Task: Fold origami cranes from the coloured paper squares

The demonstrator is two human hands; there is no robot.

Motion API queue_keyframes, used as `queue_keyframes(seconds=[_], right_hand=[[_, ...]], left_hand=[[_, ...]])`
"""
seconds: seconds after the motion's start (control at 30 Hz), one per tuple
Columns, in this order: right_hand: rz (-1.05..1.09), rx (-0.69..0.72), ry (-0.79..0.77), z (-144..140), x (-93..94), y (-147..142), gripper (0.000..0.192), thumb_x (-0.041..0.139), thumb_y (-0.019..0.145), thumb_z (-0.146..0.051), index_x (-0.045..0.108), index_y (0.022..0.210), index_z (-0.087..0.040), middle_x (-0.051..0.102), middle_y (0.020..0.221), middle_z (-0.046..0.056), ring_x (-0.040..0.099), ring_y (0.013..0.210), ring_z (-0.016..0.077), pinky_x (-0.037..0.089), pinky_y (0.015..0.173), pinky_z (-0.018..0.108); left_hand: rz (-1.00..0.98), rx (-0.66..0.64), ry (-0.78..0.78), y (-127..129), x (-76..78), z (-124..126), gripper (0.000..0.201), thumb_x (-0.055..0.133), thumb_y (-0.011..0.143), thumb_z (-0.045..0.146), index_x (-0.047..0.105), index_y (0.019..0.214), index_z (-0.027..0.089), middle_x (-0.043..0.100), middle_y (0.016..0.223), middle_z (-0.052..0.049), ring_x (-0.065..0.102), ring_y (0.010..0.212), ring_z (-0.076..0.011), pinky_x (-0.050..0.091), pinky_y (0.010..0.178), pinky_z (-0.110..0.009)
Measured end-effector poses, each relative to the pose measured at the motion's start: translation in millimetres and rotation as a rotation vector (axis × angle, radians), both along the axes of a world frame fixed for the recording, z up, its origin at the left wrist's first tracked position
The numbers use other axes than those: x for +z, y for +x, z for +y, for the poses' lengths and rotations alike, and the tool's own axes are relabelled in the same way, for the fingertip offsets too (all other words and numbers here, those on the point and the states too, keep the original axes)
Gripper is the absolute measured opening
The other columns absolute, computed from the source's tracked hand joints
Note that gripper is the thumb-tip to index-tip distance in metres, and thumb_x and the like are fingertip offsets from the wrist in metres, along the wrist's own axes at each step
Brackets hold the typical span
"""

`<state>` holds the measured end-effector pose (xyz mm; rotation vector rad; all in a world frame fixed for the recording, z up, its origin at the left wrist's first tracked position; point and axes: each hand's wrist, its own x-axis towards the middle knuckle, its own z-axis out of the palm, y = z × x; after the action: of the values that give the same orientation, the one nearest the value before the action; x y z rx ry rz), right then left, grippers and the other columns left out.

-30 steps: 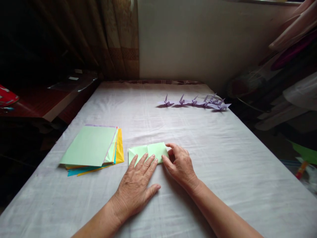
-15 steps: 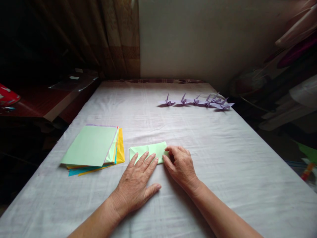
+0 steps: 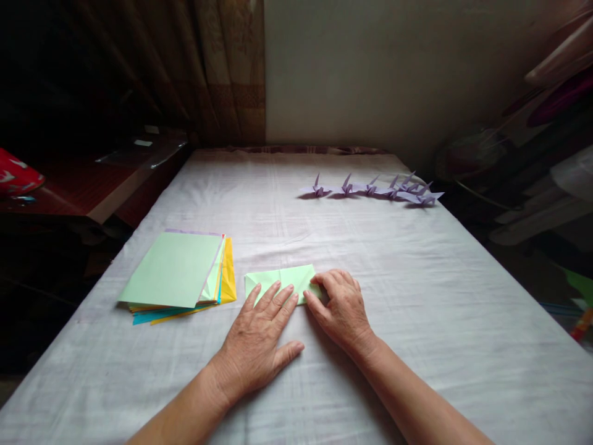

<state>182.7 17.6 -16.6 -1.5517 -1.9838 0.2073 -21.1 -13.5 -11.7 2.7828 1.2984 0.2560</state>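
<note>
On white cloth, left hand and right hand apparently press folded green paper.

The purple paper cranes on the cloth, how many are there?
About 6 purple paper cranes, in one row at the far right of the white cloth. The rightmost ones overlap, so the exact count is uncertain.

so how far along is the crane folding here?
Done: a row of purple cranes stands at the far side of the table. In hand: a green sheet, partly folded; the left hand lies flat on it and the right hand presses its right edge. It is still a flat packet, nowhere near crane shape. Left: the paper stack beside it, unfolded.
</note>
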Motion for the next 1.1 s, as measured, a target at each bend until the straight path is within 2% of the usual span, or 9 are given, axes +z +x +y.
queue_keyframes(seconds=[0.13,0.33,0.6,0.87,1.0,1.1], right_hand=[[-0.002,-0.006,0.003,-0.5,0.3,-0.8,0.014,0.063,0.080,-0.031,0.060,0.092,-0.022,0.063,0.102,0.008,0.054,0.100,0.0258,0.038,0.086,0.038],[-0.014,-0.002,0.000,-0.8,1.3,-2.1,0.014,0.064,0.080,-0.031,0.060,0.090,-0.023,0.063,0.102,0.008,0.055,0.101,0.0258,0.038,0.086,0.038],[-0.045,0.001,-0.005,-0.9,0.9,-2.3,0.016,0.066,0.080,-0.035,0.062,0.089,-0.022,0.063,0.103,0.008,0.055,0.100,0.0254,0.039,0.086,0.039],[-0.044,0.018,-0.028,-0.1,1.8,-5.8,0.021,0.068,0.079,-0.037,0.061,0.093,-0.023,0.062,0.112,0.010,0.051,0.114,0.0289,0.036,0.094,0.043],[-0.053,0.032,-0.035,-0.8,0.2,1.4,0.025,0.067,0.080,-0.035,0.060,0.099,-0.022,0.061,0.116,0.011,0.051,0.116,0.0289,0.037,0.096,0.043],[-0.061,-0.010,-0.035,-1.8,-3.0,12.6,0.025,0.065,0.081,-0.033,0.059,0.103,-0.022,0.061,0.118,0.011,0.052,0.117,0.0291,0.037,0.096,0.045]], left_hand=[[-0.001,0.013,-0.020,0.5,-0.1,-0.6,0.070,0.047,0.092,0.057,0.032,0.151,0.021,0.039,0.154,-0.007,0.031,0.144,-0.0274,0.013,0.120,-0.047],[-0.018,0.018,-0.008,1.4,-0.4,-0.9,0.071,0.047,0.091,0.058,0.035,0.149,0.018,0.040,0.153,-0.009,0.033,0.142,-0.0282,0.014,0.119,-0.048],[-0.010,0.021,-0.041,1.6,-0.2,-0.6,0.069,0.047,0.091,0.058,0.035,0.149,0.021,0.040,0.153,-0.007,0.031,0.143,-0.0276,0.013,0.119,-0.048],[-0.003,0.017,-0.033,1.0,-3.0,-0.2,0.070,0.047,0.091,0.057,0.034,0.150,0.020,0.038,0.155,-0.007,0.030,0.144,-0.0273,0.011,0.120,-0.048],[-0.004,0.011,-0.020,0.3,-4.3,-0.4,0.069,0.047,0.092,0.056,0.033,0.150,0.020,0.038,0.155,-0.006,0.030,0.144,-0.0276,0.011,0.120,-0.048],[-0.002,0.012,-0.025,0.0,-3.5,-0.1,0.070,0.048,0.092,0.056,0.033,0.150,0.020,0.037,0.155,-0.007,0.030,0.144,-0.0285,0.013,0.119,-0.049]])
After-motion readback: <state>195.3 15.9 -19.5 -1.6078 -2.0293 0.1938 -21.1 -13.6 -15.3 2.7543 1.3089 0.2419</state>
